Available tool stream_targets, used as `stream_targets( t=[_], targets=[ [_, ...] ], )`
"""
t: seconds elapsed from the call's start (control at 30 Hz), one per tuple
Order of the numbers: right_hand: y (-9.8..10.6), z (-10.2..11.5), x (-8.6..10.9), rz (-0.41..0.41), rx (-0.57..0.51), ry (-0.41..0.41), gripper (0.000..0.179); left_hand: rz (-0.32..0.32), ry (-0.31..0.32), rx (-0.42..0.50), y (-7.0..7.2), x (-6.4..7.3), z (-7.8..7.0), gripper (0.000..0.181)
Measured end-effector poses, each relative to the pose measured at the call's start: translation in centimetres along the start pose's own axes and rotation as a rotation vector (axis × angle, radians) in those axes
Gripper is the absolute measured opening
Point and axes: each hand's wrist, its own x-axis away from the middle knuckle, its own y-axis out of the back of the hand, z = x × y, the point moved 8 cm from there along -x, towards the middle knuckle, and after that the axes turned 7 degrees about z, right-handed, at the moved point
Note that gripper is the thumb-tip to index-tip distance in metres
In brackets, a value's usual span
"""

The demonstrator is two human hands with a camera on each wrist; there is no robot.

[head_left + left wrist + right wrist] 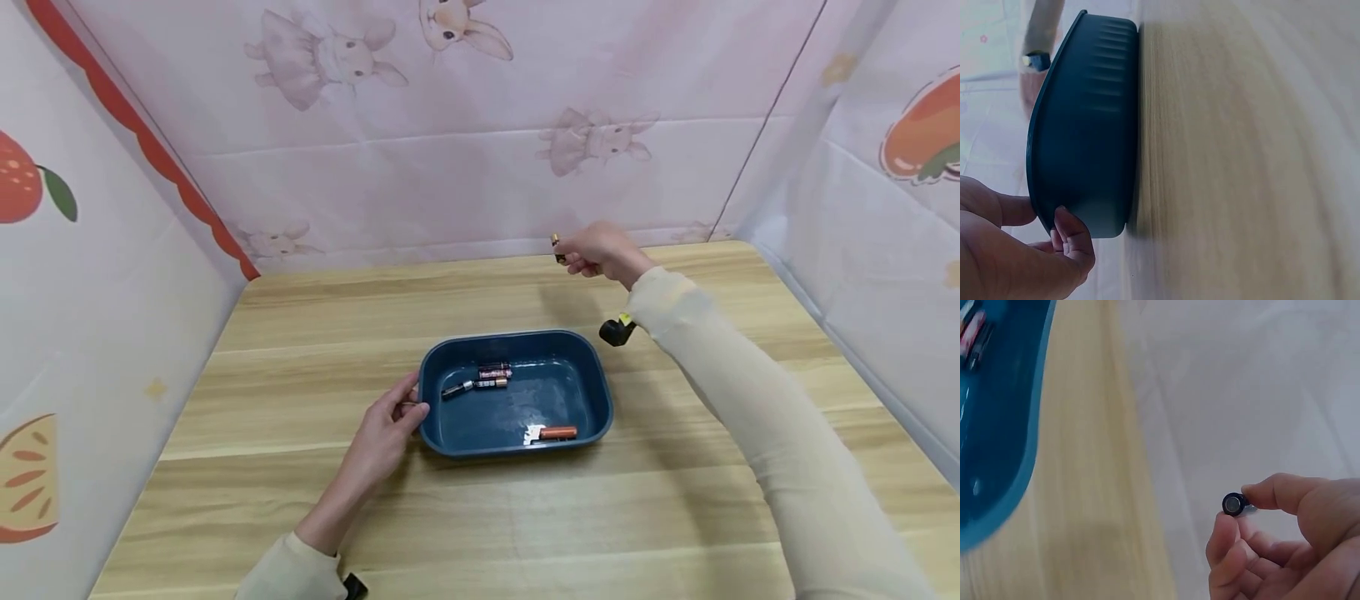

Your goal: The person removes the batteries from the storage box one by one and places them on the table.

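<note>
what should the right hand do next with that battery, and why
Probably the right hand should move toward the blue tray and lower the gold-and-black battery into it. The battery is pinched in the air beyond the tray's far side, other batteries lie inside with bare floor around them, and the left hand grips the rim, which likely steadies it.

We see a wood-grain tabletop (510, 508), a pink backdrop (465, 108) with rabbits (592, 143) behind it, white side walls (112, 308) printed with fruit (18, 179), and red trim (161, 162) at left.
</note>
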Motion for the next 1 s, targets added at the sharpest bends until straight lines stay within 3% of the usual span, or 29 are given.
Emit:
stream_targets(
  t=[0.37,0.8,1.0],
  targets=[
    [-0.7,-5.2,-2.6,0.074,0.128,-0.132,0.023,0.006,0.004,-0.01,-0.6,0.0,0.1,0.053],
    [-1.8,-6.6,-4.0,0.026,0.044,-0.165,0.014,-0.004,-0.005,-0.043,-0.4,0.0,0.1,0.051],
    [-1.8,-6.7,-3.8,0.042,0.083,-0.213,0.014,-0.002,0.008,-0.036,-0.5,0.0,0.2,0.052]
  ],
)
